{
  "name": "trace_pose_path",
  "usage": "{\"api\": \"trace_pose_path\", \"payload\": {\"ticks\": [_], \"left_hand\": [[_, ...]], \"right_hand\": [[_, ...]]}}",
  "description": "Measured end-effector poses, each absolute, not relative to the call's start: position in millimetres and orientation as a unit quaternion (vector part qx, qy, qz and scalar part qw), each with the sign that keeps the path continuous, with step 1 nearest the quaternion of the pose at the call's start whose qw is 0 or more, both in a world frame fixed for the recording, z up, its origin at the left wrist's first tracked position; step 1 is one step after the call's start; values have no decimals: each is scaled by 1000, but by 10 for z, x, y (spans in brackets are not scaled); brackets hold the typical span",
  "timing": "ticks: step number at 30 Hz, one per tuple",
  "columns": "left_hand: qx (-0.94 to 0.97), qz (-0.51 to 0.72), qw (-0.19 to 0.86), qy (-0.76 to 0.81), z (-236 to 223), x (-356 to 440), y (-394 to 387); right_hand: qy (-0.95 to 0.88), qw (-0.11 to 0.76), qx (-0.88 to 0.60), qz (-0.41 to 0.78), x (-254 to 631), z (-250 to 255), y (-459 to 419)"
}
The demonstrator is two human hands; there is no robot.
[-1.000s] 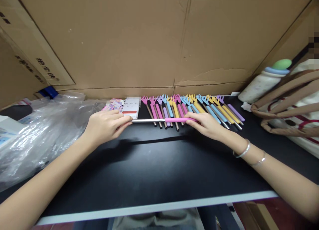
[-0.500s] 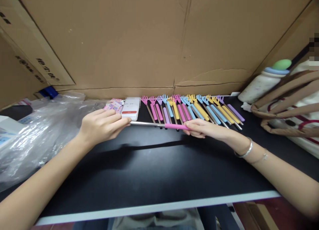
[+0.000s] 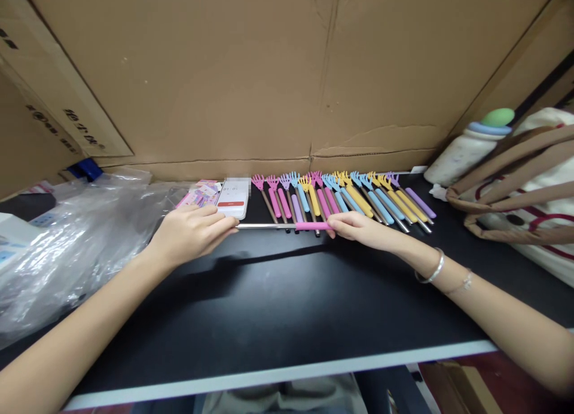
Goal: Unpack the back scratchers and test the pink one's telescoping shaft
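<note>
Both hands are closed on one item: the left hand [image 3: 192,231] pinches the bare metal end of a pink-sleeved rod [image 3: 311,226], and the right hand [image 3: 354,227] grips the sleeve end between thumb and fingers. The rod is held roughly level above the desk [image 3: 278,324], its shadow falling apart from it. Whether a clawed head is hidden within the left hand cannot be told from this view. Principal risk: the smooth metal could slip from the left fingertips if pulled or twisted, letting that end drop. Secondary risk: just beyond lie the row of coloured claw-headed scratchers [image 3: 314,201] and, left of it, a phone [image 3: 233,200]; a forward or downward swing could knock handle ends askew or strike the screen. Further left, loose plastic bags [image 3: 85,246] near the left forearm could snag and drag. The bottle [image 3: 461,157] and cloth bag [image 3: 542,240], far right, appear to present little hazard
</note>
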State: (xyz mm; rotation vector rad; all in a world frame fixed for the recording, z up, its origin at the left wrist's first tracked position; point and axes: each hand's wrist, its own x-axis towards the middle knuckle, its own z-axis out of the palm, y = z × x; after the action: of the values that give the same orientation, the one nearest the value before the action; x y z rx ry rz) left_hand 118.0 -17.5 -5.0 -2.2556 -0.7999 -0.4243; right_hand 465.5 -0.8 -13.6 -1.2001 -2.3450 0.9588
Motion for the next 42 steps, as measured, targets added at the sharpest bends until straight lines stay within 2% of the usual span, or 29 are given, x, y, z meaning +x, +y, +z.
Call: {"api": "trace_pose_path", "payload": {"ticks": [9,15,20,24,34,42], "left_hand": [[-880,-136,279,-359,-128,1124,-82],[-887,-131,277,-345,-173,1146,-64],[-888,-115,300,-330,-180,1190,-80],[-901,-105,277,-317,-195,1201,-88],[-929,-80,136,-334,-154,1259,-172],[-901,-146,220,-345,-160,1223,-178]], "right_hand": [[-871,175,-412,201,4600,-129,-79],[-897,129,-423,9,4569,-130,-161],[-903,149,-377,-144,4611,-144,-163],[-903,165,-330,-219,4616,-123,-173],[-878,233,-277,-313,4590,-12,-239],[-884,251,-308,-245,4523,-135,-261]]}}
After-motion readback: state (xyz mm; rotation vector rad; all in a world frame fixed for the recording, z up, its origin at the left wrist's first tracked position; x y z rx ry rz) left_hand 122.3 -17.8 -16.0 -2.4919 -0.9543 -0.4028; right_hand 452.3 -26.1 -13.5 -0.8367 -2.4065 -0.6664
